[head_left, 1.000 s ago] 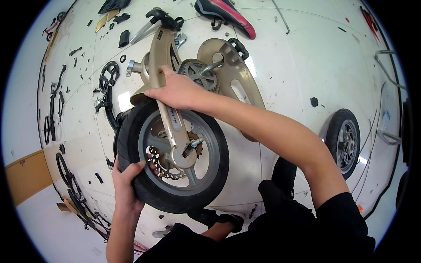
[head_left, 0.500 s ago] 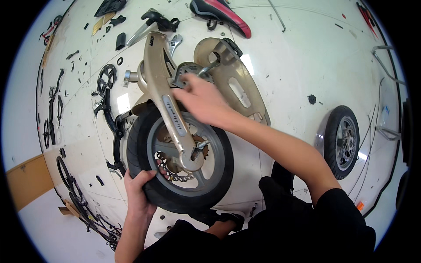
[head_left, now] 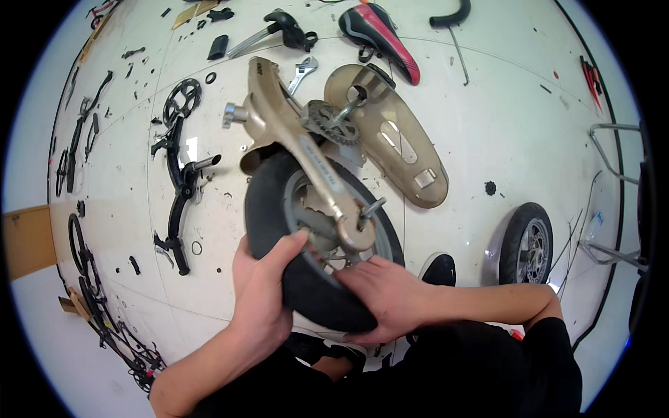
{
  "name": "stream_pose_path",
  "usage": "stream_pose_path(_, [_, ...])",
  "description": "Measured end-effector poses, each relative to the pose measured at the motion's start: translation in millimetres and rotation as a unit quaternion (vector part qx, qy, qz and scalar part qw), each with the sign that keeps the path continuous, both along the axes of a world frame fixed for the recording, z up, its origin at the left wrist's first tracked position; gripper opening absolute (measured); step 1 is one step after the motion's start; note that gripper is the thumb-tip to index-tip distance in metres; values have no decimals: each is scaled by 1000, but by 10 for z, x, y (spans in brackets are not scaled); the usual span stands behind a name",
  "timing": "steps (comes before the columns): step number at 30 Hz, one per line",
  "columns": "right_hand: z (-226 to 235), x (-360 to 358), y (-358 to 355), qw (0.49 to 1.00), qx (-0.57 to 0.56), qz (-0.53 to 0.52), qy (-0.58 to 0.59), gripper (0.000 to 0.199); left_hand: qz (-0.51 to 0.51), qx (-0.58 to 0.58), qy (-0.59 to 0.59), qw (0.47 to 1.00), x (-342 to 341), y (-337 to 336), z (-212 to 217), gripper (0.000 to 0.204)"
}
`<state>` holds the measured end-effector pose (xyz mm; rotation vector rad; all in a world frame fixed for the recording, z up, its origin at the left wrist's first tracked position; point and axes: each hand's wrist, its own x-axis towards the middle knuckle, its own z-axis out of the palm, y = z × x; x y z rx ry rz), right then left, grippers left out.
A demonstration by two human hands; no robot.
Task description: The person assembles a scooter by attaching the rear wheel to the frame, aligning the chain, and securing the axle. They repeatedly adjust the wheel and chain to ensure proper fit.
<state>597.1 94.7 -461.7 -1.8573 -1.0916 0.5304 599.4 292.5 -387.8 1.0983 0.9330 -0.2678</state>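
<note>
My left hand (head_left: pixel 266 285) is closed round the near left side of a black-tyred wheel (head_left: pixel 267 209), its thumb over the rim. On the near right, my right hand (head_left: pixel 390 296) grips the same tyre, its fingers reaching toward the spokes. The wheel is tilted and sits in a gold bicycle frame (head_left: pixel 303 143), whose slotted arm end lies over the hub with an axle (head_left: pixel 373 211) sticking out. Beyond the wheel are a chainring (head_left: pixel 338 125) and a crank arm. A gold slotted cover (head_left: pixel 418 164) lies to the right of the frame.
A second wheel (head_left: pixel 527 244) is at the right, near metal chair legs (head_left: pixel 613 258). A black folding stem (head_left: pixel 182 188) with a crankset (head_left: pixel 182 101) lies left. An adjustable wrench (head_left: pixel 303 73), a black and pink saddle (head_left: pixel 380 42) and a seatpost clamp part (head_left: pixel 282 31) lie at the far side.
My right hand has come down from the frame beside the chainring onto the tyre's near right side. The wheel has tilted within the frame, and my left hand still holds it.
</note>
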Motion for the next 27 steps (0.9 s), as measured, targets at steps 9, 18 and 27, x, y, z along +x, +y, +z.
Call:
stream_pose_path(9, [920, 597, -191, 939, -54, -206, 269, 83, -304, 87, -197, 928, 616, 447, 224, 42])
stream_pose_path(18, [1133, 1014, -324, 902, -62, -248, 348, 82, -422, 723, -361, 410, 1354, 1175, -645, 79])
stream_pose_path(27, [1210, 1174, -728, 902, -104, -222, 355, 85, -412, 292, -59, 861, 2835, 1230, -388, 68])
